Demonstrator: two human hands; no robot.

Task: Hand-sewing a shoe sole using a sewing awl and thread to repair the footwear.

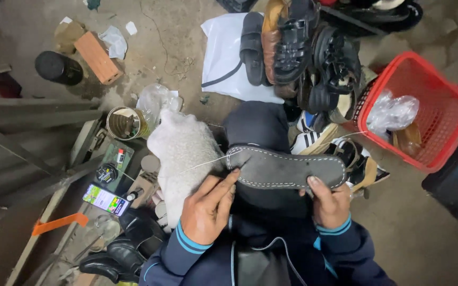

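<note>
Sole point(287, 169) lying left-right across lap, left hand point(206, 212) pinching its left end, right hand point(331, 204) gripping right end.

The floor is bare grey concrete point(430, 233), rough, dusty and cracked in places. At the far left a reddish clay brick point(97, 57) lies beside a dark round container point(58, 68) and some crumpled paper scraps point(113, 40). Long grey metal bars point(33, 114) run along the left side. At the right stands a red plastic mesh basket point(441, 114). A white plastic sheet point(222, 53) lies under a heap of dark sandals point(303, 47). The light is soft and even.
</note>
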